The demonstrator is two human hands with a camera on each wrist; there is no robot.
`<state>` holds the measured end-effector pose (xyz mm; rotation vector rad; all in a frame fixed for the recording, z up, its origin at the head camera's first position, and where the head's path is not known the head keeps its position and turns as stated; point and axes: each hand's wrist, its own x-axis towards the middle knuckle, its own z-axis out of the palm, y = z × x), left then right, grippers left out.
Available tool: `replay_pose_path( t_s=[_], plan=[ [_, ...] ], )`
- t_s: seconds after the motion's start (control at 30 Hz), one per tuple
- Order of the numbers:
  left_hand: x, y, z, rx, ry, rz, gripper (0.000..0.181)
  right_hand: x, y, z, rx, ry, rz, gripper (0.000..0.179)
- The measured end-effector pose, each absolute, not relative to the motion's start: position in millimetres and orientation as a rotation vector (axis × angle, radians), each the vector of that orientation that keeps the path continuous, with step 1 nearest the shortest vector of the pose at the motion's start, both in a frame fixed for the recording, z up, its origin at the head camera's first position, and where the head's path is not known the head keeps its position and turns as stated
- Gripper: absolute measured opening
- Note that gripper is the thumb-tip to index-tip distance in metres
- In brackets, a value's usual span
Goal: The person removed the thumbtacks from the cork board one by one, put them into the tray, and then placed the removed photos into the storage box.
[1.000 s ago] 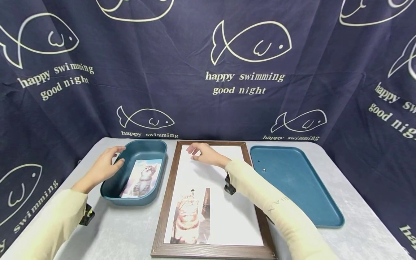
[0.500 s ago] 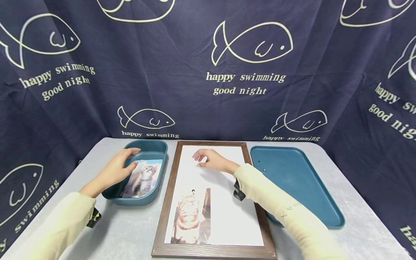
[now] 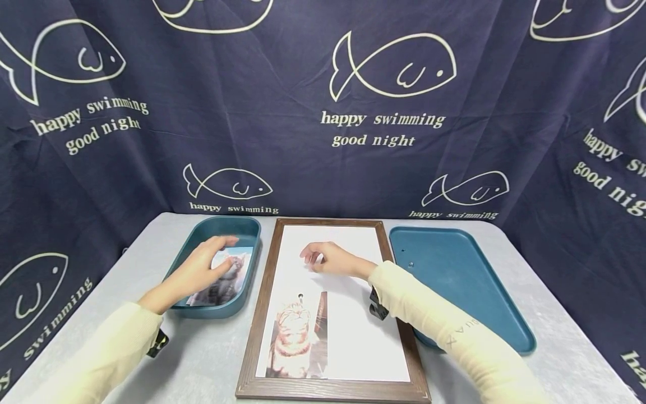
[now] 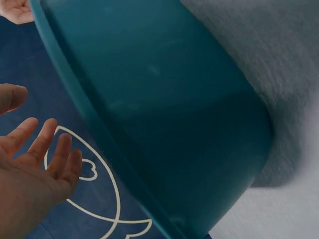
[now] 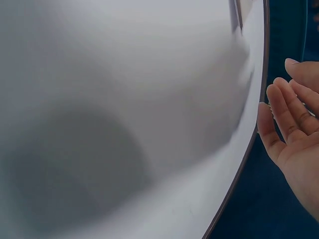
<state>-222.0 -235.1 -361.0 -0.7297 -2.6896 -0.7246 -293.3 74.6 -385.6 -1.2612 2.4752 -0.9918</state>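
Observation:
My left hand (image 3: 199,270) hovers over the blue-green bin (image 3: 222,312), its thumb apart from loosely bent fingers and nothing between them. Beneath it in the bin lies a kitten picture (image 3: 236,276), partly covered by the hand. In the left wrist view this hand (image 4: 37,172) is beside the rim of the bin. Above the white board (image 3: 365,336) my right hand (image 3: 337,259) hangs with relaxed fingers, holding nothing. A cat picture (image 3: 292,342) lies at the board's lower left, with a small dark round piece (image 3: 300,295) near its top edge.
A brown wooden frame (image 3: 256,325) surrounds the board. To its right lies a blue-green tray (image 3: 454,280) holding a small shiny piece (image 3: 411,264) and a tiny dark one (image 3: 403,250). A dark blue fish-print curtain (image 3: 303,157) stands behind the grey table (image 3: 202,359).
My left hand has moved right, from the bin's left side to over the kitten picture. My right hand has drifted slightly right and nearer to me above the board.

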Motion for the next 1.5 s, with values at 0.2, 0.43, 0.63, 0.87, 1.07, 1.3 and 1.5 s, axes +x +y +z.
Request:
replay_pose_path(
  t_s=[0.2,0.43,0.63,0.87,1.07,1.3,1.5],
  plan=[
    [-219,-228,-367,-0.761,-2.697,-0.712,0.040,-289,76,-392,-1.293,2.446,-0.978,0.031],
    [-216,-219,-372,-0.817,-2.689,-0.638,0.042,-282,78,-396,-1.340,2.451,-0.931,0.032],
    [-212,-209,-376,-0.891,-2.615,-0.540,0.040,-276,78,-397,-1.347,2.433,-0.912,0.032],
    [-204,-198,-376,-0.919,-2.640,-0.467,0.041,-272,77,-397,-1.378,2.424,-0.895,0.030],
    [-200,-193,-381,-0.962,-2.618,-0.389,0.040,-268,73,-397,-1.409,2.419,-0.884,0.027],
    [-194,-187,-386,-1.021,-2.589,-0.317,0.040,-266,67,-399,-1.440,2.398,-0.856,0.026],
    [-189,-184,-389,-1.074,-2.544,-0.223,0.039,-264,65,-401,-1.458,2.393,-0.830,0.027]
  ],
)
